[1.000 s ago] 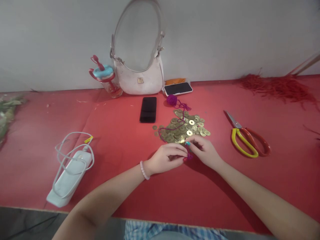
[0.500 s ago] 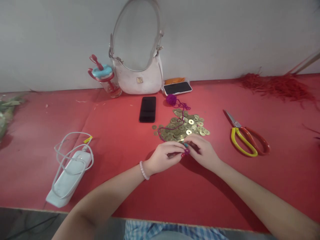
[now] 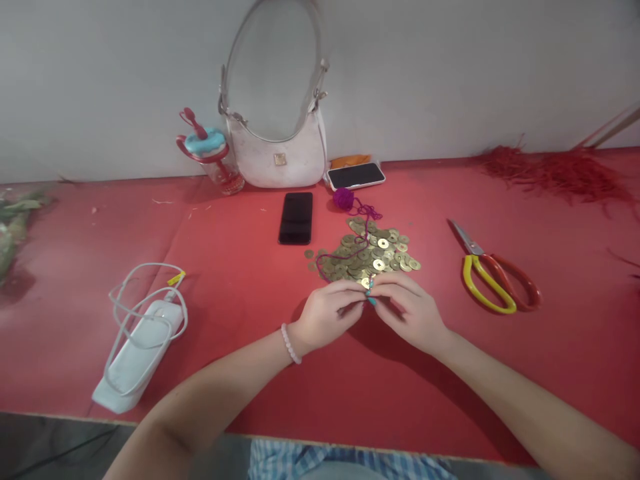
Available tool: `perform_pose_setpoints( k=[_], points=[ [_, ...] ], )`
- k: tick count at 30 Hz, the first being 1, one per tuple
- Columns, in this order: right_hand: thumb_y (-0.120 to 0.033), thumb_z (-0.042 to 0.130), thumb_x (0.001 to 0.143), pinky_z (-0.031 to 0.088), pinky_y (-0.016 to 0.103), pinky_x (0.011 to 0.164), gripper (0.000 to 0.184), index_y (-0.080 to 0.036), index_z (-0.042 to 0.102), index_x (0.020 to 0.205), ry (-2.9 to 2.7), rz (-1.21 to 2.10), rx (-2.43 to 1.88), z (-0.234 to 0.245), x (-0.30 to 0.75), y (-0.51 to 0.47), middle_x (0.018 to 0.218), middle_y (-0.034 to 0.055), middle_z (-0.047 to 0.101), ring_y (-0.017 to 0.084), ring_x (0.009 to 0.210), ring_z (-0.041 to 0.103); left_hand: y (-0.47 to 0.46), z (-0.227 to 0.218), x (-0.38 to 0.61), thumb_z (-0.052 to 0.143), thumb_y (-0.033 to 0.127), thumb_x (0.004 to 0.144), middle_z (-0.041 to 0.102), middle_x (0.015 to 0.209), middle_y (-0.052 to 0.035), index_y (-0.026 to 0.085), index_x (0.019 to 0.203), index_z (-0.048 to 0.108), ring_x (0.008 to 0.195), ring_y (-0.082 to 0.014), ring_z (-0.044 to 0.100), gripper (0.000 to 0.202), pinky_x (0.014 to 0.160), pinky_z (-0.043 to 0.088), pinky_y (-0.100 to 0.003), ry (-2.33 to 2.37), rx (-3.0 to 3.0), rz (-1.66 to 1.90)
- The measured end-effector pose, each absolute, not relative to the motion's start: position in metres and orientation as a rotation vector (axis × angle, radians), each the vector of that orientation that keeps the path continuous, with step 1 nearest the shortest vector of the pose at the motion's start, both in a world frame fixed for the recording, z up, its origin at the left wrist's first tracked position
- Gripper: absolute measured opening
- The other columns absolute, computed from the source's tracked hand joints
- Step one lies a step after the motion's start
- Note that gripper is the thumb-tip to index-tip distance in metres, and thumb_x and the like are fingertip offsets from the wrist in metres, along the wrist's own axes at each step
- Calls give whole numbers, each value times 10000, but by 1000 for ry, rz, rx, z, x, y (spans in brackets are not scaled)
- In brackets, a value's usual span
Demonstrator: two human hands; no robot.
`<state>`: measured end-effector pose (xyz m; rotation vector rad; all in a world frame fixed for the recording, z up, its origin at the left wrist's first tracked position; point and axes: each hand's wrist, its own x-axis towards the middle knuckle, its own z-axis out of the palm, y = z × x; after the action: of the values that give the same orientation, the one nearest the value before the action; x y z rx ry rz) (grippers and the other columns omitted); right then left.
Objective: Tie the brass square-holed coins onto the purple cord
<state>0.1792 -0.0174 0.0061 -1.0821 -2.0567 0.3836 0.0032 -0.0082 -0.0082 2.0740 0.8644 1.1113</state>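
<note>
The red table (image 3: 500, 373) carries everything here. At the back a white handbag (image 3: 277, 157) leans on the wall, with a lidded drinking cup (image 3: 210, 155) on its left. A white power strip (image 3: 137, 357) wrapped in its cable sits near the front edge on the left, and yellow-and-red scissors (image 3: 493, 280) lie untouched on the right, well apart from the hands. A black phone (image 3: 296, 218) lies flat beside the heap.

The pile of brass coins (image 3: 370, 255) (the holed kind) is large and loose, just beyond the fingertips. A purple thread (image 3: 350, 257) runs from a small ball of thread (image 3: 343, 198) across the pile toward the hands.

The left hand (image 3: 325, 313) and right hand (image 3: 413, 310) meet at their fingertips at the near edge of the pile, both curled and pinched on something small, likely a coin and the thread's end; it is too small to tell which hand has which. No finished string of coins shows, so by my judgement the stringing is at an early stage, with nearly all the pile left.
</note>
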Motion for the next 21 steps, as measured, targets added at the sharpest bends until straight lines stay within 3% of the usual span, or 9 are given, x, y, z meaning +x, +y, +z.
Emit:
perform_pose_setpoints(
  k=[9,14,17,21],
  points=[
    [-115,480,782,477,301,679,181,-250,570,862,-2089,492,-942,13,178,-22,833,45,590,164,754,572,-8,-6,4,495,138,773,643,928,-71,168,857,648,791,-135,605,177,686,516,-245,863,2004,1066],
    [-190,510,778,468,327,687,198,-227,505,972,-1948,681,-1074,8,180,-17,833,46,553,167,713,545,-7,-4,4,512,137,764,638,926,-82,158,858,652,705,-121,596,170,566,493,-210,928,1921,1065],
    [-212,512,781,473,297,620,221,-222,464,997,-1885,825,-1166,4,179,-15,809,34,557,151,657,542,-5,-1,4,521,132,764,643,903,-88,142,828,653,739,-132,601,147,608,503,-225,942,1846,1110],
    [-219,512,792,479,266,598,112,-218,505,904,-1934,794,-1236,3,177,-14,757,22,587,145,649,562,-3,0,4,528,124,760,645,888,-89,136,807,649,803,-153,607,129,680,511,-261,945,1792,1156]
  ],
)
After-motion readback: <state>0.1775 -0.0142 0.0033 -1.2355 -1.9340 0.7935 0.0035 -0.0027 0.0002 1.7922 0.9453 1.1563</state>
